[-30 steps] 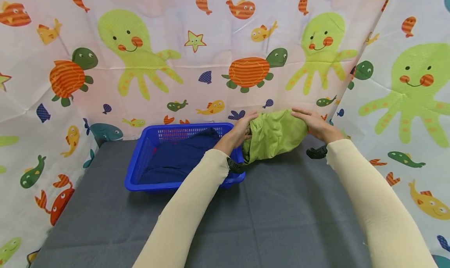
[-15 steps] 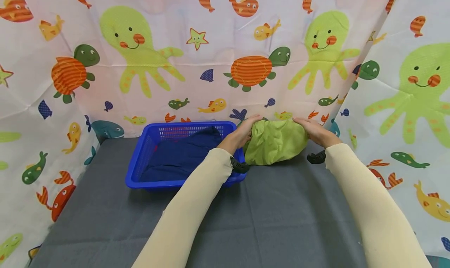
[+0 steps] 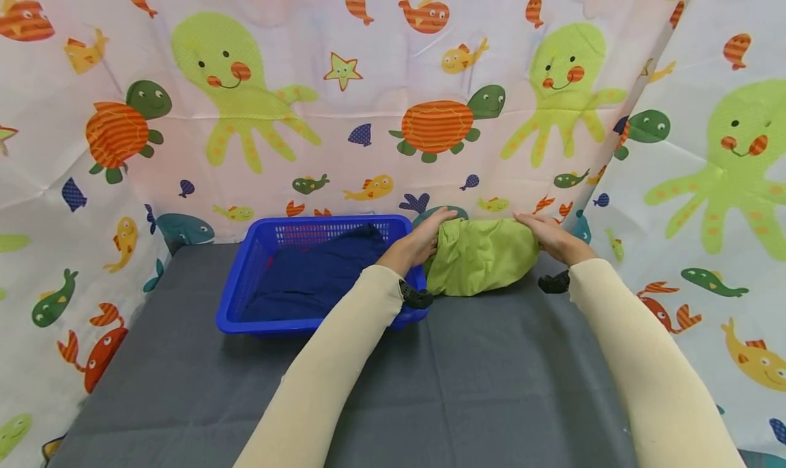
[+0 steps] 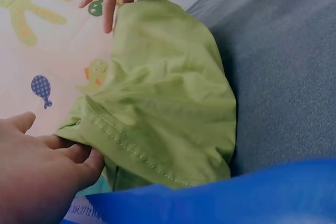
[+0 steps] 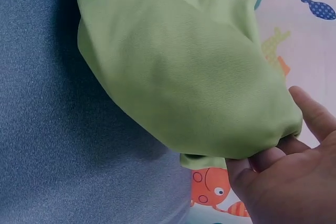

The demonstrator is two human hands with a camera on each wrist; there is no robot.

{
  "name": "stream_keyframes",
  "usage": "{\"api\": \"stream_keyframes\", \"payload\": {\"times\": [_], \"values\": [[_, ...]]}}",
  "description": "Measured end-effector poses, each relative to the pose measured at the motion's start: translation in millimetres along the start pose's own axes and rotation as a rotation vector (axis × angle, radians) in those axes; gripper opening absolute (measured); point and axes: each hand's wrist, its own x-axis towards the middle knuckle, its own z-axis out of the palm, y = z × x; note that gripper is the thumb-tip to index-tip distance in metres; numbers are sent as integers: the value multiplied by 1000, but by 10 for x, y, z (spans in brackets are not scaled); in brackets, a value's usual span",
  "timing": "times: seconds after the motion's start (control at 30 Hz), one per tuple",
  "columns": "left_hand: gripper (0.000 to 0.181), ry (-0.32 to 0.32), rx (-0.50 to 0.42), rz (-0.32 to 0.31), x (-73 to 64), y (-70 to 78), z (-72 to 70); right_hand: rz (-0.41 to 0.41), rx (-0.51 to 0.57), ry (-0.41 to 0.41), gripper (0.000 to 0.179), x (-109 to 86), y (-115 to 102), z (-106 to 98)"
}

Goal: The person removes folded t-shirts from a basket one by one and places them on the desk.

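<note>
Gripping a green cloth (image 3: 485, 258) between them, the person's two hands stand at its opposite ends. The left hand (image 3: 422, 239) has its fingers curled round the end nearer the basket, beside a stitched hem shown in the left wrist view. The right hand (image 3: 552, 239) holds the far end; the right wrist view shows several fingertips tucked behind the cloth's edge and one finger extended along its side.

Location of the green cloth: at the back of the grey surface (image 3: 442, 393), immediately right of a blue basket (image 3: 270, 327) and in front of a printed sheet (image 3: 381, 38). The cloth is bunched and creased, with a rounded lower edge. Whether it touches the basket cannot be told, nor whether its full weight is on the surface.

Basket contents: a navy cloth (image 3: 313, 277), loosely laid, with one corner raised against the back wall. The left forearm crosses the basket's front right corner in the head view.

Both arms are in cream sleeves (image 3: 325, 366); a black band (image 3: 415, 295) is seen at each wrist. The sheet bears octopuses, turtles, fish and crabs.
</note>
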Motion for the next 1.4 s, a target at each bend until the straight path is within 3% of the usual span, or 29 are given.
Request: {"api": "stream_keyframes", "payload": {"times": [0.13,0.3,0.4,0.6,1.07,1.23,1.4], "values": [[71,-32,-4,-21,-25,-14,-36,29,-50,0,82,-25,39,26],[74,-61,34,-21,-80,-4,-113,81,-262,13,78,-59,110,54],[74,-69,81,5,-125,50,-154,71,-329,45,75,-73,103,47],[71,-46,170,22,-206,102,-190,17,-332,72,73,-117,-5,82],[56,42,213,111,-487,67,-137,-126,-226,48,71,-334,-230,338],[52,74,275,138,-607,31,-182,-217,-282,32,69,-394,-287,462],[50,60,316,157,-747,-14,-280,-284,-321,15,63,-458,-325,560]]}}
